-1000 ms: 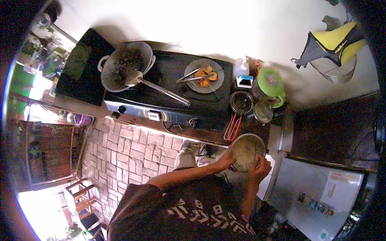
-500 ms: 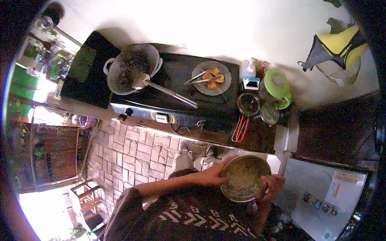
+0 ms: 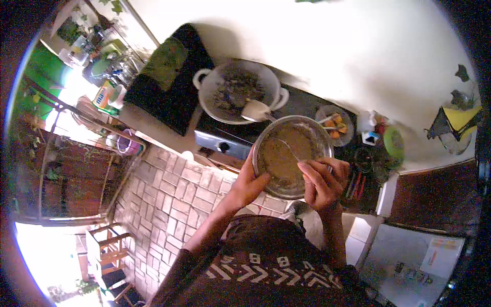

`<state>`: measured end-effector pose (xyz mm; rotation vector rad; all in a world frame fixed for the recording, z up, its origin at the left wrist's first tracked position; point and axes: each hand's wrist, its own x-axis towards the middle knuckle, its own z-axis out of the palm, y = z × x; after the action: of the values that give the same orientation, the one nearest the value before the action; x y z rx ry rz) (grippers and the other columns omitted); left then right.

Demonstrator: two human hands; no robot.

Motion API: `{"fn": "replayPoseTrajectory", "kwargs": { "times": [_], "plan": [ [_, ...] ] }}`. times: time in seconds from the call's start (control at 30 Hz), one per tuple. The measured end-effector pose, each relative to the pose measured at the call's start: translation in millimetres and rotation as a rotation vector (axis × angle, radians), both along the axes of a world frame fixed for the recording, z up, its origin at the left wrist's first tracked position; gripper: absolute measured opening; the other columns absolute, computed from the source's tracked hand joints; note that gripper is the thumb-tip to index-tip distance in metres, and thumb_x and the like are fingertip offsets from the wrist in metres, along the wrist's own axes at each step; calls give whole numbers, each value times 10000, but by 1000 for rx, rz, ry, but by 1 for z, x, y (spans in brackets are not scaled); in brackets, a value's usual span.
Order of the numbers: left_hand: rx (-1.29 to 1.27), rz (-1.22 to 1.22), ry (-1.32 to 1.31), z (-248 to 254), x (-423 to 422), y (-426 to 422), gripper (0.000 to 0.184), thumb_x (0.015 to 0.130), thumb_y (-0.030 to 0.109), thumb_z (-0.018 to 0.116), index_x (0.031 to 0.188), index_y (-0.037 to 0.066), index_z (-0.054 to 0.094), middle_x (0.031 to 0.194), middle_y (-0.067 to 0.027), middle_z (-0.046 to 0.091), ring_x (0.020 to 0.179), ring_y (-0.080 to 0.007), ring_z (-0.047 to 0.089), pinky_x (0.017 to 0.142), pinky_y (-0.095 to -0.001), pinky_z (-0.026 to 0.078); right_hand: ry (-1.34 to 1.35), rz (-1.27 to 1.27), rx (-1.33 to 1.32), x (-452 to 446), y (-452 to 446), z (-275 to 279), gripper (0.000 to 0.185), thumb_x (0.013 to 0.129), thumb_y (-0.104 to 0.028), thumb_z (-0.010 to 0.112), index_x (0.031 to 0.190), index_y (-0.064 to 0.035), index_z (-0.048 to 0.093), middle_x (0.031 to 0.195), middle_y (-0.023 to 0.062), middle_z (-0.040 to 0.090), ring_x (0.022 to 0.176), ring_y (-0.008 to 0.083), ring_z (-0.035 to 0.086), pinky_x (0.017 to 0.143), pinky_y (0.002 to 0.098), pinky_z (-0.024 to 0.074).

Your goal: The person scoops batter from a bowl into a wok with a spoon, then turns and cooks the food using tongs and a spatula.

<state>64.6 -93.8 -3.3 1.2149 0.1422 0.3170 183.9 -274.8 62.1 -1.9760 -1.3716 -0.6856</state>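
Note:
A round metal bowl (image 3: pixel 327 137) of tan, batter-like mixture (image 3: pixel 280 159) is held up in front of my body, close to the stove's front edge. My left hand (image 3: pixel 247 185) grips its left rim, thumb toward the inside. Over the right side, my right hand (image 3: pixel 324 183) pinches a thin metal utensil (image 3: pixel 289 147); its far end is in the mixture, so I cannot tell whether it is a spoon or a fork. Just beyond the bowl, a two-handled wok (image 3: pixel 205 105) with dark contents sits on the stove, a pale-headed spatula (image 3: pixel 255 109) resting in it.
Right of the wok on the stove (image 3: pixel 210 139) is a plate (image 3: pixel 348 134) of orange-brown fried pieces (image 3: pixel 335 123). A green plastic container (image 3: pixel 393 141) and red-handled strainer (image 3: pixel 360 185) stand farther right. Dishes crowd a rack (image 3: pixel 115 64) at left. Brick paving (image 3: pixel 166 192) lies below.
The bowl has moved left and up toward the wok, carried by both hands. My right hand now shows the thin utensil in the mixture. The camera view has shifted left.

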Motion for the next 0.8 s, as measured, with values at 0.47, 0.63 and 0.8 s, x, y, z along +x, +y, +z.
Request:
{"fn": "replayPoseTrajectory", "kwargs": {
  "times": [0.47, 0.63, 0.8],
  "plan": [
    [154, 262, -3, 26, -80, 209, 875, 787, -143, 464, 1568, 9, 99, 1602, -145, 227, 1486, -223, 202, 1208, -364, 166, -13, 178, 55, -65, 200, 2, 171, 839, -143, 681, 1009, -155, 706, 977, -6, 719, 874, 232, 600, 803, 408, 408],
    [154, 256, -84, 25, -68, 221, 878, 785, -139, 447, 1569, 5, 79, 1609, -154, 198, 1486, -224, 197, 1208, -362, 158, -22, 184, -4, -81, 225, -8, 194, 809, -117, 692, 1000, -150, 697, 959, -2, 717, 885, 232, 603, 800, 404, 408],
    [100, 283, -133, 7, -47, 228, 890, 763, -145, 435, 1565, -3, 77, 1605, -168, 195, 1481, -254, 198, 1206, -376, 162, 63, 78, 88, -85, 226, -22, 197, 803, -56, 657, 986, -123, 688, 918, 18, 707, 855, 248, 608, 796, 408, 405]
  ]
}}
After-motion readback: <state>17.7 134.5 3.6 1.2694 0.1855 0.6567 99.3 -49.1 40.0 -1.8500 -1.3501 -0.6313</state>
